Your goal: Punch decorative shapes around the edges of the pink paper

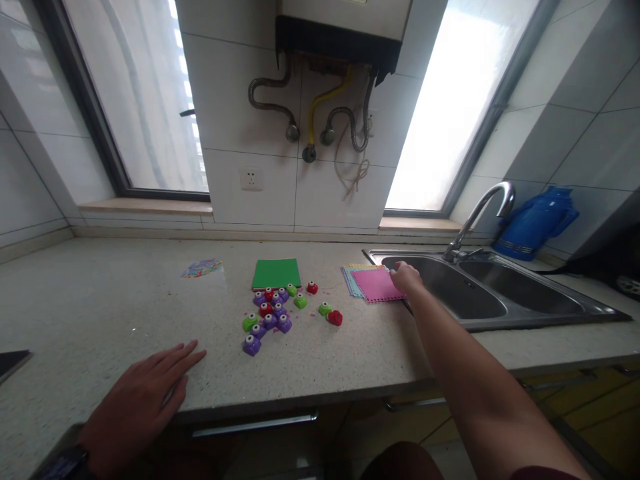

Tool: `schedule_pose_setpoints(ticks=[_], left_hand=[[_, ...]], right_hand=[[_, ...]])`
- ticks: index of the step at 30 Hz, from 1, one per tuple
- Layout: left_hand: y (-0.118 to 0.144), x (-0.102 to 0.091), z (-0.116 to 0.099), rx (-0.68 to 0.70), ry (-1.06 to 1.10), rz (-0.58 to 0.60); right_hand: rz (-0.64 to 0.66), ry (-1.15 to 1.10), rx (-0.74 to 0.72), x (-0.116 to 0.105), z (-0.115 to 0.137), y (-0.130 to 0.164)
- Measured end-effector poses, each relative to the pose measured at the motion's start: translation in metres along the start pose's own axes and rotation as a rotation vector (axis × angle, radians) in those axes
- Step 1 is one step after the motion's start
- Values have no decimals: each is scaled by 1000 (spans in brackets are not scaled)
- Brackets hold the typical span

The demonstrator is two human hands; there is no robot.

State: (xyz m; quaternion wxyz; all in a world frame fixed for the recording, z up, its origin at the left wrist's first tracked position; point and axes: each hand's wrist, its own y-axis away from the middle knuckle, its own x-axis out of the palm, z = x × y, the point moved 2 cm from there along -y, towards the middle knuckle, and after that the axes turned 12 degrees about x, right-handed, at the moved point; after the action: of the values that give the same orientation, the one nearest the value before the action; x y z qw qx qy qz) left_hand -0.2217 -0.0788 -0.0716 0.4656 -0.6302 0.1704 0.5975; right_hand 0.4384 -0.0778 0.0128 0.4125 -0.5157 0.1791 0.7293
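Observation:
My left hand (145, 393) lies flat on the counter at the lower left, fingers stretched out and holding nothing. At the sink's near-left edge, my right hand (407, 279) pinches the right edge of a pink sheet of paper (375, 285) with punched edges. Beneath that sheet, blue paper (352, 283) and yellow paper (367, 267) stick out. Left of the papers sit several small craft punches: purple ones (252, 345), green ones (300, 301) and red ones (335, 318). Behind them lies a stack of green paper (277, 273). My right fingertips are partly hidden.
Tiny pink paper bits are scattered among the punches. A colourful patterned piece (202, 268) lies at the back left, and a dark flat object (14, 363) at the left edge. The steel sink (500, 323), faucet (475, 217) and blue thermos jug (535, 223) stand right.

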Motion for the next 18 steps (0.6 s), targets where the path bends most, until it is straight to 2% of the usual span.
schedule_pose_setpoints(ticks=[4,9,13,15,18], left_hand=[[0,0,-1,-7,18,2],[-8,-6,-13,18,-12,20],[-19,-21,-31,105,52,100],[-23,-27,-37,126,85,134],[-23,-31,-41,131,126,170]], right_hand=[[-64,-28,-140,-3,-1,35],[-71,-90,-370,2,-15,120],[-24,-31,-467,14,-33,178],[-17,86,-492,18,-37,190],[21,175,-455,22,-35,193]])
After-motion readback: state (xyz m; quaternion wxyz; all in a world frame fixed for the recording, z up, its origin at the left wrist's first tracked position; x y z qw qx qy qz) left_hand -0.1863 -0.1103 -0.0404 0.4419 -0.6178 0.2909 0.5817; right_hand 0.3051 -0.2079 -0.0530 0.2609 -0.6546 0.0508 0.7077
